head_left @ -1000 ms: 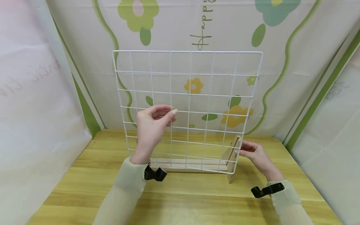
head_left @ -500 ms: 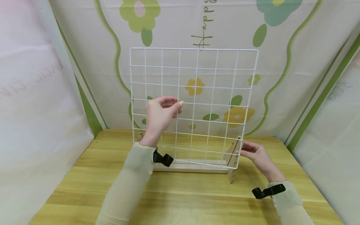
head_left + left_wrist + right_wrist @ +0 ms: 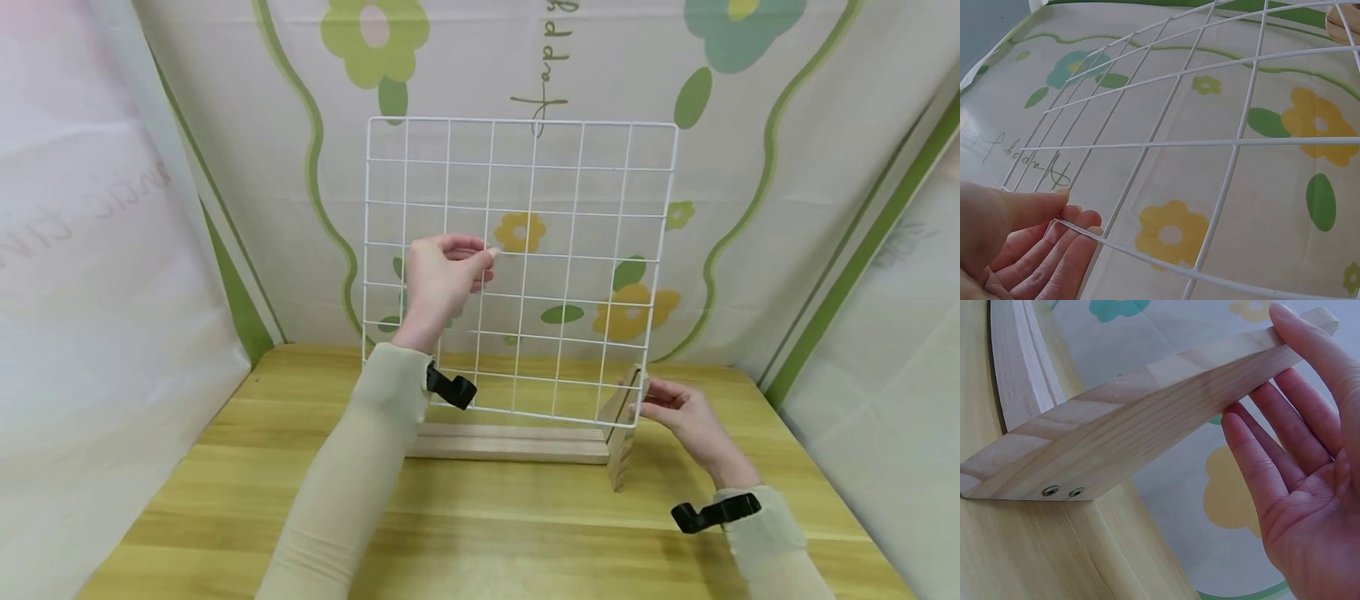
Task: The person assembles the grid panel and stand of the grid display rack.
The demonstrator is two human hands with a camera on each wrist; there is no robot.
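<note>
My left hand [image 3: 442,271] pinches an inner wire of the square white wire grid [image 3: 1235,143], whose lower edge appears just above the pale wooden base rail [image 3: 510,443]; I cannot tell whether they touch. My right hand [image 3: 686,417] grips the upper part of the pale, tapered wooden end piece [image 3: 1147,406], thumb on one narrow edge, fingertips at the opposite. Yellow wood-grain tabletop [image 3: 487,533] extends before the rail, and the grid's side edges stand well apart from the white side cloths [image 3: 892,350].
</note>
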